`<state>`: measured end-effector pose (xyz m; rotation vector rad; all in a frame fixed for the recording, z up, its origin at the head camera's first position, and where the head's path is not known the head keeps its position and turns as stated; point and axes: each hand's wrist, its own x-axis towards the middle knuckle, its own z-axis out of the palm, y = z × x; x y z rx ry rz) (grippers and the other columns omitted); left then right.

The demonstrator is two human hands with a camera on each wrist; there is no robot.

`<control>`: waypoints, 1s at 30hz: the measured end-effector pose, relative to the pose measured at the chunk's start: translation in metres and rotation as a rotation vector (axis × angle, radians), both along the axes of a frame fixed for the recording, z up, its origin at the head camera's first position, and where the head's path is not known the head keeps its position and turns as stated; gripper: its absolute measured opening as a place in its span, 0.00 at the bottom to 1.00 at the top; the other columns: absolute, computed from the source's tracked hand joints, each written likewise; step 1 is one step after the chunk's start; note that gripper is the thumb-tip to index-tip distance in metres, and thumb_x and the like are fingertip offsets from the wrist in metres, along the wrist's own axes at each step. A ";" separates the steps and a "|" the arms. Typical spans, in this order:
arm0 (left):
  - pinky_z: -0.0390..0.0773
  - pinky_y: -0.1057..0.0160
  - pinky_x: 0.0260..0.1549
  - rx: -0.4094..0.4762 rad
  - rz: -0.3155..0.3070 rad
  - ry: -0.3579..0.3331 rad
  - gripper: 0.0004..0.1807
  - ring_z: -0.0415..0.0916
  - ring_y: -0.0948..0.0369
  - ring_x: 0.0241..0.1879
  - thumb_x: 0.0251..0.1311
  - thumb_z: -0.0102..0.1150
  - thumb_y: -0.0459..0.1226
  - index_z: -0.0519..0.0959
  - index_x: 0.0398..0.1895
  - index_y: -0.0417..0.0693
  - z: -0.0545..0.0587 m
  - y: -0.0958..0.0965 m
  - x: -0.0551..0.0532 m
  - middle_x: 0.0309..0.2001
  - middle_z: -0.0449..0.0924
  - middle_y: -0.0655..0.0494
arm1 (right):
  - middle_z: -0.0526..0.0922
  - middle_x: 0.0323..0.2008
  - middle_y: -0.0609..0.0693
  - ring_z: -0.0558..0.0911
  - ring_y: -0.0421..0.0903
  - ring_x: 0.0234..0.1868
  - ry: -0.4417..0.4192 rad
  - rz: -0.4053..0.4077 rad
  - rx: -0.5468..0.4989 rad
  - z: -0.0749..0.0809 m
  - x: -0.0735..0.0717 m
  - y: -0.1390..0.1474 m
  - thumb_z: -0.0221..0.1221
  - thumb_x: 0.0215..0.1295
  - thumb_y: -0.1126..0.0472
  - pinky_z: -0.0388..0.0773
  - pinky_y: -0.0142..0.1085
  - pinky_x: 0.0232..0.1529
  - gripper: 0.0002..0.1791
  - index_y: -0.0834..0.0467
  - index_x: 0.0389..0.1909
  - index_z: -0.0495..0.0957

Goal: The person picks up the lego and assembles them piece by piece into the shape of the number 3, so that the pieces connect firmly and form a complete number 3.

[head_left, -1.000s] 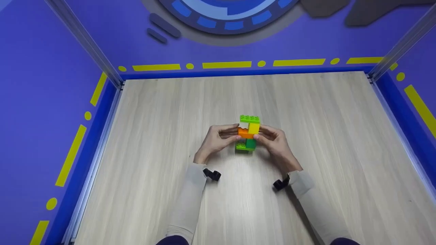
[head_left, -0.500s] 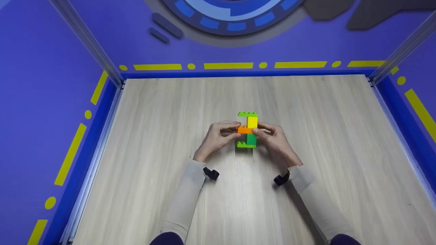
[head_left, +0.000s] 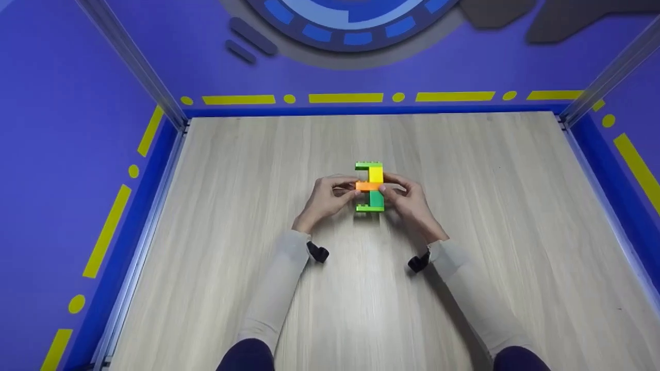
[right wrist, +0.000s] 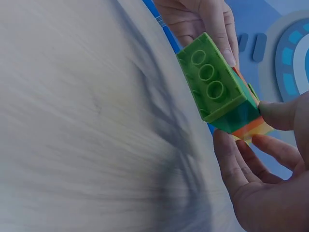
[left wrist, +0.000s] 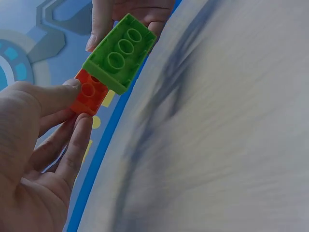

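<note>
Both hands hold one stack of toy building bricks above the table. From the top it has a light green brick (head_left: 368, 165), a yellow brick (head_left: 376, 174), an orange brick (head_left: 363, 186), a dark green brick (head_left: 376, 199) and a light green bottom brick (head_left: 369, 208). My left hand (head_left: 328, 198) pinches the left end of the orange brick between thumb and fingers. On the other side my right hand (head_left: 410, 200) grips the stack around the orange brick's right end. The bottom brick's hollow underside (left wrist: 121, 53), with its round tubes, shows in the left wrist view.
A pale wood table (head_left: 258, 154) lies beneath the hands. Blue walls with yellow markings (head_left: 345, 98) enclose it at the back and sides, with metal rails along the edges. A small black camera (head_left: 317, 252) sits at each wrist.
The stack has tilted from showing the studs on top to being seen nearly side-on. Both hands have moved slightly away from the body and left with it, keeping their hold.
</note>
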<state>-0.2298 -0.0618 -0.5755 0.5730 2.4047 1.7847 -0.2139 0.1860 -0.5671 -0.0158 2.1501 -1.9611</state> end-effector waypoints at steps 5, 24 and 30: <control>0.85 0.64 0.55 -0.015 0.008 -0.035 0.21 0.87 0.57 0.54 0.70 0.70 0.35 0.85 0.64 0.43 -0.003 -0.002 -0.007 0.57 0.88 0.48 | 0.76 0.71 0.58 0.84 0.53 0.62 -0.009 -0.036 0.016 -0.004 -0.007 -0.006 0.62 0.78 0.61 0.86 0.34 0.52 0.26 0.58 0.74 0.75; 0.84 0.62 0.57 -0.059 0.034 -0.059 0.19 0.87 0.57 0.56 0.71 0.69 0.34 0.86 0.63 0.42 -0.014 0.002 -0.018 0.62 0.86 0.48 | 0.82 0.66 0.58 0.83 0.52 0.60 -0.023 -0.103 0.194 -0.016 -0.019 -0.015 0.62 0.78 0.60 0.81 0.33 0.50 0.24 0.57 0.72 0.78; 0.84 0.62 0.57 -0.087 0.053 -0.060 0.19 0.87 0.58 0.55 0.72 0.68 0.35 0.86 0.63 0.46 -0.017 0.003 -0.018 0.60 0.87 0.51 | 0.85 0.61 0.59 0.84 0.51 0.54 -0.023 -0.108 0.211 -0.017 -0.019 -0.016 0.62 0.78 0.60 0.82 0.30 0.44 0.24 0.59 0.71 0.78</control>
